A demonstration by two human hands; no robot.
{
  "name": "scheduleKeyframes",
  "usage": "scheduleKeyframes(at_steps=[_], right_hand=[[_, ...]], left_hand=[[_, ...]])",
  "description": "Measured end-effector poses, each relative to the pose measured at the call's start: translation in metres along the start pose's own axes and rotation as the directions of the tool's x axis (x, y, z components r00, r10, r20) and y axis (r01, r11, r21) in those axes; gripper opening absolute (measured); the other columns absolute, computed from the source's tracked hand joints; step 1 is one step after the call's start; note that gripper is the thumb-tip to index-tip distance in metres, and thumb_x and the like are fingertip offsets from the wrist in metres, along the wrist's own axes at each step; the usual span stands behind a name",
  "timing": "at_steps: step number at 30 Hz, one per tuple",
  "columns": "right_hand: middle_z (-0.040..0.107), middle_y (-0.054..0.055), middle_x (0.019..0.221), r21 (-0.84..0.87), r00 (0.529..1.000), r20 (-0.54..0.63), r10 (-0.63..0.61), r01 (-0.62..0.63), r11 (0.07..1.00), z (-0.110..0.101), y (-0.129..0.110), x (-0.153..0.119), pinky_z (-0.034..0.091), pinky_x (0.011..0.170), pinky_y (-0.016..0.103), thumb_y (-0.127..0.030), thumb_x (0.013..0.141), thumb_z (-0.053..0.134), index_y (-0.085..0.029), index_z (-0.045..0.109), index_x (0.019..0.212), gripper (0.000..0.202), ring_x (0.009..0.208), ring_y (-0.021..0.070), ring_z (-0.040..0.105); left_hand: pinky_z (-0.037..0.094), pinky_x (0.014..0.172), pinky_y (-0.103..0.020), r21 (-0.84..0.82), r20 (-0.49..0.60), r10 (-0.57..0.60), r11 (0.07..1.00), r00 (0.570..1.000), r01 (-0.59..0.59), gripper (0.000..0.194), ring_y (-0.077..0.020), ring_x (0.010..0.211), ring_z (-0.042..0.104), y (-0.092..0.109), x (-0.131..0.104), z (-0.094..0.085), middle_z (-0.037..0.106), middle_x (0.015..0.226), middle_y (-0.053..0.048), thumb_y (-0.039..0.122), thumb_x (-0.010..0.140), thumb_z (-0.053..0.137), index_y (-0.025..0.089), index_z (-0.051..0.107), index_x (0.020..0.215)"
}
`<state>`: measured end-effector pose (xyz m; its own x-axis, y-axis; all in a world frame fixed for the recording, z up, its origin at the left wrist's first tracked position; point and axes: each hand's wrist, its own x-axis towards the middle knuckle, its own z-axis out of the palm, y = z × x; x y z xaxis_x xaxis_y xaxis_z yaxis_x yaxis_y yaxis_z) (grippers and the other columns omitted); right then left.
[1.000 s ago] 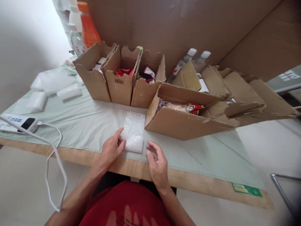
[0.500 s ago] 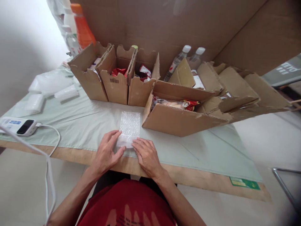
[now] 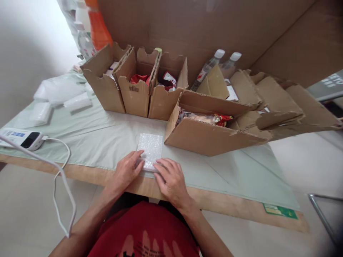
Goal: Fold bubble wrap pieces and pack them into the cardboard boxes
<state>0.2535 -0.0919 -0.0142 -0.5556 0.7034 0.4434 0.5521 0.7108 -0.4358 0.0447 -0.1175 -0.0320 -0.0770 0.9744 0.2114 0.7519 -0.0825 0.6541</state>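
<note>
A small flat rectangle of bubble wrap (image 3: 151, 147) lies on the pale green cloth close to the front of the table. My left hand (image 3: 128, 168) rests at its left edge, fingers stretched out and touching the wrap, thumb apart near the lower left. On the other side, my right hand (image 3: 170, 178) has its fingertips at the lower right corner, with the fingers spread and the thumb lower down. The frames do not show whether anything is inside the wrap.
An open cardboard box (image 3: 209, 137) with packaged goods stands close to the right. Several more boxes (image 3: 134, 94) line the back, bottles (image 3: 214, 59) behind. Bubble wrap pieces (image 3: 77, 101) and a white device (image 3: 23, 139) with a cable lie left.
The bubble wrap has come slightly nearer to me, its far edge lower on the cloth. Both hands have shifted slightly, and my left fingers now reach further over the wrap. The view has tilted a little.
</note>
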Motion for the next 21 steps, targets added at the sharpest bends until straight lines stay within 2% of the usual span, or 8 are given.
scheduleKeyframes(at_steps=[3, 6, 9, 12, 14, 18, 20, 21], right_hand=[[0.076, 0.009, 0.118, 0.025, 0.998, 0.067, -0.008, 0.006, 1.0, 0.006, 0.005, 0.002, 0.05, 0.096, 0.046, -0.017, 0.098, 0.061, -0.018, 0.072, 0.115, 0.021, 0.118, 0.0301, 0.063], [0.079, 0.006, 0.109, 0.129, 0.992, 0.115, 0.046, -0.061, 0.99, 0.002, 0.008, 0.004, 0.049, 0.097, 0.045, -0.017, 0.1, 0.058, -0.02, 0.072, 0.117, 0.022, 0.115, 0.0282, 0.065], [0.079, 0.005, 0.105, 0.197, 0.976, 0.21, 0.061, -0.104, 0.975, -0.009, 0.005, 0.003, 0.05, 0.095, 0.043, -0.017, 0.1, 0.058, -0.022, 0.072, 0.117, 0.022, 0.107, 0.0257, 0.067], [0.076, 0.009, 0.112, 0.111, 0.984, 0.14, 0.112, -0.129, 0.985, -0.017, 0.0, -0.001, 0.051, 0.092, 0.043, -0.02, 0.1, 0.058, -0.02, 0.07, 0.12, 0.023, 0.106, 0.0267, 0.065], [0.073, 0.012, 0.12, 0.027, 0.992, 0.068, 0.11, -0.112, 0.993, -0.017, -0.002, -0.003, 0.05, 0.093, 0.044, -0.021, 0.099, 0.059, -0.019, 0.069, 0.124, 0.026, 0.11, 0.0281, 0.063], [0.071, 0.012, 0.127, -0.028, 0.99, 0.141, 0.004, 0.0, 1.0, -0.006, 0.001, 0.003, 0.048, 0.098, 0.046, -0.019, 0.095, 0.065, -0.02, 0.069, 0.124, 0.029, 0.12, 0.0299, 0.06], [0.073, 0.011, 0.122, -0.005, 0.987, 0.16, 0.02, -0.019, 1.0, 0.002, 0.006, 0.01, 0.049, 0.097, 0.045, -0.018, 0.096, 0.064, -0.02, 0.07, 0.121, 0.026, 0.118, 0.0294, 0.062], [0.075, 0.01, 0.118, 0.021, 0.988, 0.146, 0.058, -0.062, 0.998, 0.004, 0.008, 0.014, 0.049, 0.095, 0.044, -0.019, 0.097, 0.063, -0.021, 0.071, 0.12, 0.024, 0.114, 0.0285, 0.063]], left_hand=[[0.059, 0.088, -0.04, 0.015, -0.05, 0.018, 1.0, 0.999, -0.017, 0.032, -0.0243, 0.099, 0.07, 0.002, -0.005, -0.005, 0.07, 0.112, -0.011, 0.029, 0.098, 0.054, 0.02, 0.065, 0.126], [0.055, 0.098, -0.043, 0.0, -0.031, 0.122, 0.993, 0.992, -0.122, 0.032, -0.0259, 0.114, 0.065, 0.008, -0.02, -0.02, 0.066, 0.124, -0.013, 0.028, 0.098, 0.056, 0.02, 0.062, 0.128], [0.055, 0.092, -0.037, -0.013, 0.047, 0.217, 0.976, 0.975, -0.217, 0.032, -0.0217, 0.103, 0.066, 0.013, -0.031, -0.029, 0.071, 0.11, -0.008, 0.02, 0.1, 0.053, 0.021, 0.06, 0.13], [0.054, 0.082, -0.035, 0.025, 0.025, 0.158, 0.987, 0.987, -0.159, 0.027, -0.0204, 0.086, 0.066, 0.011, -0.025, -0.023, 0.072, 0.092, -0.004, 0.02, 0.1, 0.05, 0.021, 0.063, 0.124], [0.054, 0.081, -0.037, 0.048, -0.018, 0.102, 0.994, 0.995, -0.101, 0.026, -0.0222, 0.084, 0.065, 0.007, -0.014, -0.013, 0.072, 0.089, -0.005, 0.024, 0.099, 0.052, 0.02, 0.065, 0.121], [0.055, 0.087, -0.042, 0.051, -0.088, 0.04, 0.998, 0.995, -0.035, 0.026, -0.0255, 0.094, 0.067, 0.002, -0.001, -0.004, 0.072, 0.1, -0.01, 0.028, 0.098, 0.054, 0.019, 0.068, 0.118], [0.056, 0.084, -0.04, 0.009, -0.129, -0.017, 1.0, 0.991, 0.018, 0.028, -0.0239, 0.092, 0.068, 0.005, -0.008, -0.009, 0.071, 0.102, -0.01, 0.032, 0.098, 0.055, 0.019, 0.068, 0.118], [0.057, 0.081, -0.038, -0.056, -0.144, -0.087, 0.995, 0.986, 0.08, 0.028, -0.0225, 0.088, 0.068, 0.008, -0.014, -0.013, 0.071, 0.099, -0.009, 0.035, 0.097, 0.056, 0.019, 0.069, 0.117]])
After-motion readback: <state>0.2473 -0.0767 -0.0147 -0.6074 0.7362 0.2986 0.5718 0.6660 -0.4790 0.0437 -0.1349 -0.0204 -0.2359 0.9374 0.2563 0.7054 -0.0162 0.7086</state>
